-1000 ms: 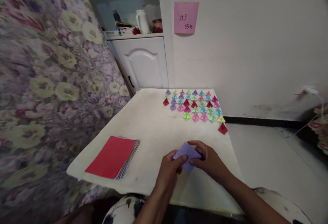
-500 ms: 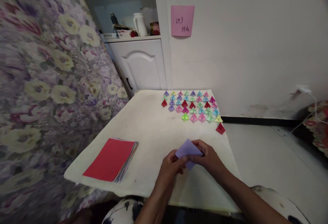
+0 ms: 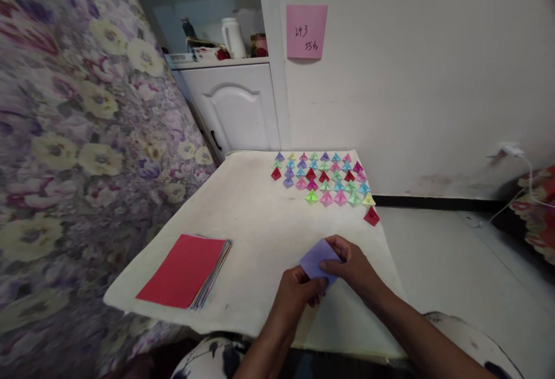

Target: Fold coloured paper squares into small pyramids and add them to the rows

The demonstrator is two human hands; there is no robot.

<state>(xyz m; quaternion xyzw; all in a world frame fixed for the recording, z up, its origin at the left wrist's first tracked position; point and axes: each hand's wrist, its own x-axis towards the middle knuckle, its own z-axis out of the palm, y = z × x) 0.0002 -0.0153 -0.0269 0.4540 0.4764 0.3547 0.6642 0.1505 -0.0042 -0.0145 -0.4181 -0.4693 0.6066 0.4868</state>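
A folded piece of purple paper (image 3: 318,259) is held between both hands above the near right part of the table. My left hand (image 3: 300,288) pinches its lower edge, the thumb on top. With its thumb laid across the paper's face, my right hand (image 3: 350,262) grips the right side; the fingers behind are hidden. Beyond the hands, several small folded paper pieces (image 3: 326,198) in many colours lie in rows at the far right of the table. One red folded piece (image 3: 372,216) sits apart near the right edge.
A stack of coloured paper (image 3: 182,270), red sheet on top, lies at the table's (image 3: 243,217) left. A floral curtain (image 3: 95,153) hangs along the left side. Behind stand a white cabinet (image 3: 236,104) and a wall bearing a pink note (image 3: 306,31).
The purple paper has turned slightly in my hands. My right thumb has moved onto its front face, and my left thumb has shifted lower along the edge.
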